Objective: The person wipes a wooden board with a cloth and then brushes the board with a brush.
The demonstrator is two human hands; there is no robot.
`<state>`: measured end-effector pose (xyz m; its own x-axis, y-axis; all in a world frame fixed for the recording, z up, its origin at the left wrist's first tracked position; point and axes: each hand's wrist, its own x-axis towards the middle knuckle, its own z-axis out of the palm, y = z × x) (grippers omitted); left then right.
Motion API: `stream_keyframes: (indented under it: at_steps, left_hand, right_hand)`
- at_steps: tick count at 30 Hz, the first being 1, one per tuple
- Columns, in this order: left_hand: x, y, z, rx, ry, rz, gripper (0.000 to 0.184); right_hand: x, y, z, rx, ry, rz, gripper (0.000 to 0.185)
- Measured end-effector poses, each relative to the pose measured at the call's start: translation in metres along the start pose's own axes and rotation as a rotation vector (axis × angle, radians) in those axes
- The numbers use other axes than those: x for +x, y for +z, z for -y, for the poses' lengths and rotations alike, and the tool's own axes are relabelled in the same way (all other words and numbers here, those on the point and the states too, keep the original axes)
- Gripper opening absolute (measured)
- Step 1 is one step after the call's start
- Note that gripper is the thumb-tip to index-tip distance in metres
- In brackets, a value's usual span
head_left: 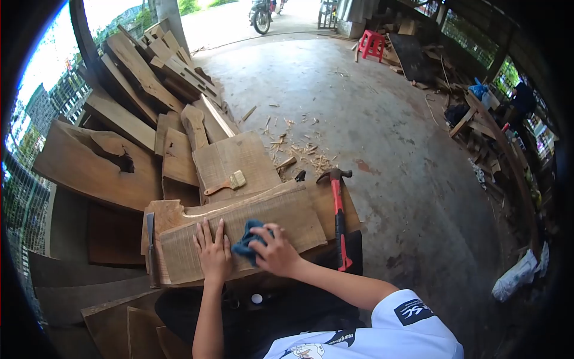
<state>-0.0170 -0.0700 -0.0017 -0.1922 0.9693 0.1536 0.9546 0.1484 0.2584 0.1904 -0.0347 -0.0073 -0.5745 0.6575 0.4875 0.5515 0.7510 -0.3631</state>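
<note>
Across my lap area lies a rough-sawn wooden board (293,218) with a pale, uneven far edge. My left hand (214,251) rests flat on it, fingers stretched out and pointing away from me. Bunched under my right hand (275,248) is a dark blue cloth (246,240), pressed against the board's face. A chisel (150,248) lies along the board's left end. To the right, a claw hammer (339,221) with a red and black handle lies on the wood. Beyond the board, a paintbrush (227,182) with a wooden handle sits on another wooden block (254,157).
Stacked planks and slabs (119,161) lean along the left side. Wood shavings (305,152) are scattered on the concrete floor (394,119). A red stool (371,45), scrap wood and a person (522,99) are at the right. A motorcycle (261,18) stands far ahead.
</note>
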Motion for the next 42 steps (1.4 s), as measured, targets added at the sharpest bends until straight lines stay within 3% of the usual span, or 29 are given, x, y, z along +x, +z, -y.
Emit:
stream_keyframes:
  at_steps: [2, 6, 10, 12, 16, 18, 21, 23, 27, 30, 34, 36, 37, 39, 40, 42]
  left_hand:
    - [-0.002, 0.0, 0.001, 0.003, -0.008, 0.017, 0.051]
    - [-0.002, 0.003, 0.002, 0.009, -0.004, 0.003, 0.051]
    - [-0.003, -0.001, 0.003, 0.007, 0.006, -0.023, 0.05]
    - [-0.002, 0.001, 0.002, 0.013, 0.01, -0.027, 0.051]
    - [-0.003, 0.001, 0.003, -0.002, 0.001, -0.011, 0.05]
    - [-0.002, 0.0, 0.001, -0.004, -0.001, -0.026, 0.051]
    - [-0.003, 0.0, 0.002, -0.028, 0.006, -0.046, 0.051]
    - [0.001, 0.002, 0.002, -0.026, 0.009, -0.046, 0.051]
    - [-0.004, 0.002, 0.003, 0.002, -0.001, -0.017, 0.05]
    - [-0.002, 0.002, 0.003, 0.016, 0.004, -0.026, 0.049]
    - [-0.002, 0.003, 0.009, -0.025, 0.008, -0.061, 0.053]
    - [-0.006, -0.007, 0.013, -0.607, 0.115, -0.199, 0.062]
    - [-0.008, -0.01, 0.011, -0.74, 0.117, -0.265, 0.072]
    - [-0.015, -0.017, -0.003, -0.681, 0.122, -0.261, 0.077]
    - [-0.016, -0.02, -0.016, -0.649, 0.12, -0.223, 0.079]
    - [-0.014, -0.024, -0.051, -0.231, 0.164, -0.196, 0.074]
  right_hand:
    - [0.003, -0.013, -0.013, 0.096, -0.071, 0.067, 0.033]
    - [0.034, -0.005, -0.066, -0.132, 0.308, -0.188, 0.03]
    - [-0.005, -0.012, -0.002, -0.023, 0.004, -0.003, 0.029]
    - [-0.01, -0.019, -0.008, 0.078, -0.12, 0.058, 0.03]
    - [0.023, -0.018, -0.082, -0.198, 0.222, -0.161, 0.032]
    - [0.023, -0.017, -0.063, -0.251, 0.339, -0.173, 0.032]
    - [-0.019, -0.022, 0.006, -0.083, 0.057, 0.017, 0.033]
    - [-0.022, -0.031, 0.004, 0.027, -0.007, 0.066, 0.031]
    - [0.016, -0.026, -0.093, -0.199, 0.274, -0.167, 0.022]
    - [0.036, -0.012, -0.076, -0.346, 0.43, -0.136, 0.024]
    - [0.025, 0.006, 0.012, -0.004, 0.122, 0.036, 0.039]
    - [0.03, -0.001, 0.025, 0.289, 0.073, 0.1, 0.046]
    - [0.036, -0.002, 0.022, 0.433, 0.085, 0.105, 0.048]
    - [0.043, -0.006, -0.009, 0.92, 0.206, 0.122, 0.049]
    - [0.042, -0.007, -0.012, 1.354, 0.483, 0.049, 0.045]
    - [0.048, -0.011, -0.032, 1.643, 0.591, -0.003, 0.039]
